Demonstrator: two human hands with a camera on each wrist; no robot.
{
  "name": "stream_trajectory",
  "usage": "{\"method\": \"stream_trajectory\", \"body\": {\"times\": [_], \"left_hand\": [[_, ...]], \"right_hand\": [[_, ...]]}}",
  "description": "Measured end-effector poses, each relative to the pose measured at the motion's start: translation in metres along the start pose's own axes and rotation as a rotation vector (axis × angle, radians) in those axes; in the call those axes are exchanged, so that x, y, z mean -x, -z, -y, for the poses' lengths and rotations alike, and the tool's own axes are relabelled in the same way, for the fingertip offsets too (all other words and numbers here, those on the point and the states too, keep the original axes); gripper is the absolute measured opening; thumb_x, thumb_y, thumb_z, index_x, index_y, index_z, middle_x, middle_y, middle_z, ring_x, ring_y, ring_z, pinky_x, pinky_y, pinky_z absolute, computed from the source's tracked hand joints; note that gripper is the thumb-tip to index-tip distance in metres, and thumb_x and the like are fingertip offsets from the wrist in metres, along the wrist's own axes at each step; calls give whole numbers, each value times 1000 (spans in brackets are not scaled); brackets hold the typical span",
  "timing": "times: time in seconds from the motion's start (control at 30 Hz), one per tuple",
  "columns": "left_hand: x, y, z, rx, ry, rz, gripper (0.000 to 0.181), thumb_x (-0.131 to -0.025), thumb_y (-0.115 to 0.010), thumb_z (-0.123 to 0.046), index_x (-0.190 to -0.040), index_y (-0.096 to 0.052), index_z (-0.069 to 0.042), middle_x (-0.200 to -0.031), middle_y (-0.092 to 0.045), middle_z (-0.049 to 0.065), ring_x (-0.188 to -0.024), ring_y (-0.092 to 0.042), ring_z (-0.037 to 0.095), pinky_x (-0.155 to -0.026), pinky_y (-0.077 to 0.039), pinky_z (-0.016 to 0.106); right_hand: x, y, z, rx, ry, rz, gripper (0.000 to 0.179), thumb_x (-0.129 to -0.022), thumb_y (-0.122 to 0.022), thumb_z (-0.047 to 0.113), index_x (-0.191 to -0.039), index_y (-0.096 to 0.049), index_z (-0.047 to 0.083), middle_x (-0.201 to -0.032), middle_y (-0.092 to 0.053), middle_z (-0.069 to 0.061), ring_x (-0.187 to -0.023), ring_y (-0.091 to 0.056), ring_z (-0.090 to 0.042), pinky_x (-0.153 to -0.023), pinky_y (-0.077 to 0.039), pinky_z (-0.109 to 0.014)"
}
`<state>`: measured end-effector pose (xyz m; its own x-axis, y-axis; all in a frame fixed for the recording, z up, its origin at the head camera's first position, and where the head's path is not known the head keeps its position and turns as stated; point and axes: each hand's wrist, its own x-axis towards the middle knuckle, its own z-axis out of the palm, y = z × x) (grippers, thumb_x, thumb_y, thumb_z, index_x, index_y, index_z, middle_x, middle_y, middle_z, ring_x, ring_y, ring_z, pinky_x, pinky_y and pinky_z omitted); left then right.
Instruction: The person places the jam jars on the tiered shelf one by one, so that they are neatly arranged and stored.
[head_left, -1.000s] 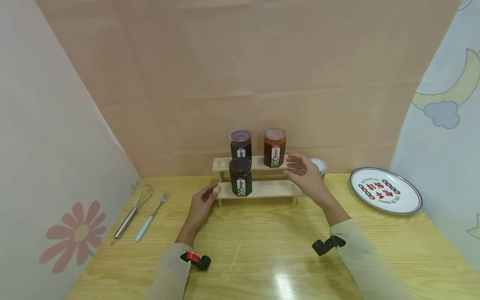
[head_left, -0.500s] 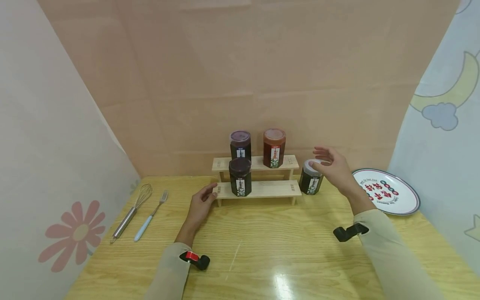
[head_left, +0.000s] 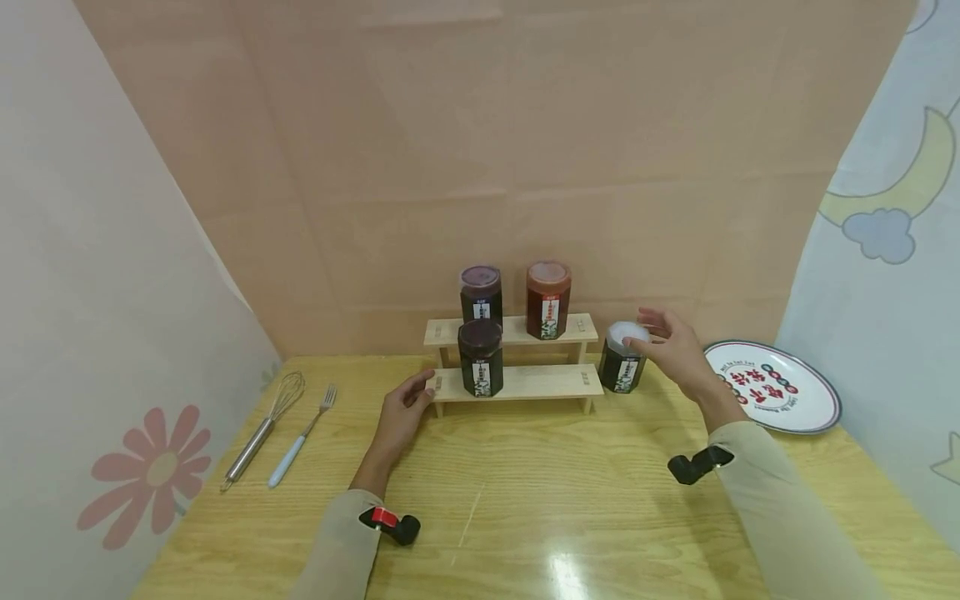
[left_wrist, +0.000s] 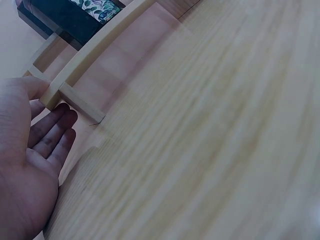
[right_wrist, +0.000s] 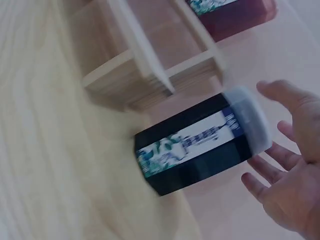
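A two-tier wooden display stand (head_left: 547,382) stands near the back wall. My left hand (head_left: 401,412) holds the left end of its lower board, thumb at the board's end and fingers beneath it in the left wrist view. One dark jam jar (head_left: 482,375) sits on the lower tier. On the upper tier are a purple-lidded jar (head_left: 482,296), partly hidden behind it, and a red jar (head_left: 548,304). Right of the stand, a dark white-lidded jar (head_left: 621,371) stands upright on the table. My right hand (head_left: 678,354) is at its lid, fingers spread and relaxed; in the right wrist view they do not close round it.
A whisk (head_left: 262,432) and a blue-handled fork (head_left: 303,437) lie on the table at the left. An oval white plate (head_left: 813,400) with red characters lies at the right, beyond my right hand. Backdrop walls enclose the back and both sides.
My right hand moved right from the upper tier to the white-lidded jar, then came slightly lower at its lid. My left hand stays at the stand's lower board.
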<state>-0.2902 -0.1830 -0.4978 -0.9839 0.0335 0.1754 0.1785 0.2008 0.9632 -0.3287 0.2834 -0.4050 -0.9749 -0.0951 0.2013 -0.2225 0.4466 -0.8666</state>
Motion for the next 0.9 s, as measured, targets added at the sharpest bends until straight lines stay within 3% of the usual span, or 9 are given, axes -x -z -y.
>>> {"method": "stream_trajectory", "body": {"times": [0.1,0.17,0.37,0.7,0.9], "left_hand": [[1,0,0,8,2,2,40,-106,-61,-24,-145,-60,-16,-155,-54,7,-145,-49,27,-118,-44,47],[1,-1,1,14,2,3,40,-106,-62,-24,-144,-60,-16,-155,-54,7,-145,-48,27,-118,-44,48],[2,-2,2,6,7,3,39,-106,-61,-22,-144,-60,-16,-155,-54,7,-145,-49,27,-117,-44,45],[-1,0,4,-15,7,-11,39,-106,-61,-23,-144,-61,-17,-154,-55,8,-144,-50,27,-114,-48,40],[0,0,2,-8,6,-13,39,-105,-62,-21,-143,-62,-16,-151,-57,9,-140,-54,27,-110,-50,33]], "right_hand": [[1,-4,-11,-31,-12,24,83,-99,-72,25,-163,-23,4,-161,-35,-28,-142,-42,-45,-91,-46,-10],[2,-7,-18,-53,-13,34,86,-99,-72,26,-164,-20,5,-162,-33,-28,-141,-42,-42,-86,-44,-6],[5,-18,-34,-71,-25,26,89,-97,-74,25,-164,-18,6,-156,-38,-26,-134,-47,-30,-86,-47,-9],[6,-25,-35,-75,-46,-28,87,-96,-75,24,-163,-23,6,-155,-42,-27,-139,-45,-41,-85,-45,-8],[7,-25,-33,-72,-57,-61,85,-94,-78,27,-160,-29,4,-154,-46,-24,-136,-49,-32,-88,-46,-9]]}}
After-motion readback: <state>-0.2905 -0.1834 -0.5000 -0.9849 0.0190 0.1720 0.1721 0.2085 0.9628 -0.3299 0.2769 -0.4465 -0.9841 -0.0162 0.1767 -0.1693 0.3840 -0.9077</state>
